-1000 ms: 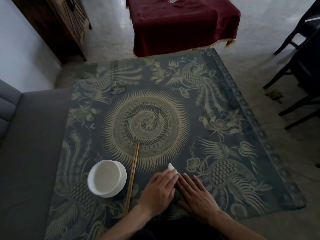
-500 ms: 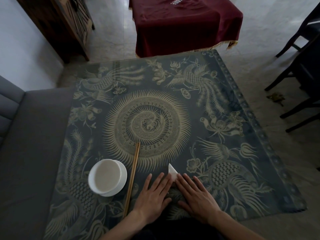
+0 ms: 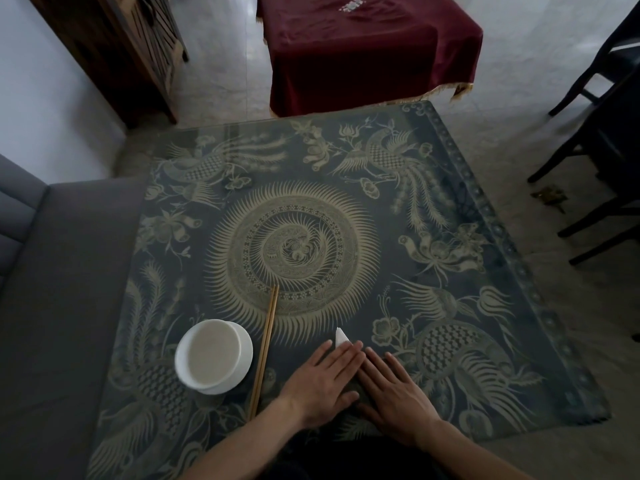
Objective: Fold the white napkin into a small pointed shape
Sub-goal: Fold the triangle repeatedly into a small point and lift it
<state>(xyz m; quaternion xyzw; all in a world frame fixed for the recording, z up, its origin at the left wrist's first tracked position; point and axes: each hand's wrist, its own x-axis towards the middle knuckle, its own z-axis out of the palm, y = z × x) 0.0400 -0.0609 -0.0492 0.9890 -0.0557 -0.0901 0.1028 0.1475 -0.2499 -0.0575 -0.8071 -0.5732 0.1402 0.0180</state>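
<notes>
The white napkin (image 3: 340,337) lies on the patterned table near its front edge, and only its pointed tip shows beyond my fingertips. My left hand (image 3: 327,379) lies flat on the napkin with straight fingers pressing it down. My right hand (image 3: 394,393) lies flat beside it, fingers straight, its inner edge touching the left hand. The rest of the napkin is hidden under both palms.
A white bowl (image 3: 214,355) stands to the left of my hands, with a pair of wooden chopsticks (image 3: 265,351) lying between it and my left hand. The dark table (image 3: 450,237) with gold bird patterns stretches ahead. A grey sofa (image 3: 52,289) borders its left side; dark chairs (image 3: 609,140) stand far right.
My left hand went from curled over the napkin to flat with straight fingers, then drew its fingers together. More of the napkin's tip now shows. The right hand stayed put.
</notes>
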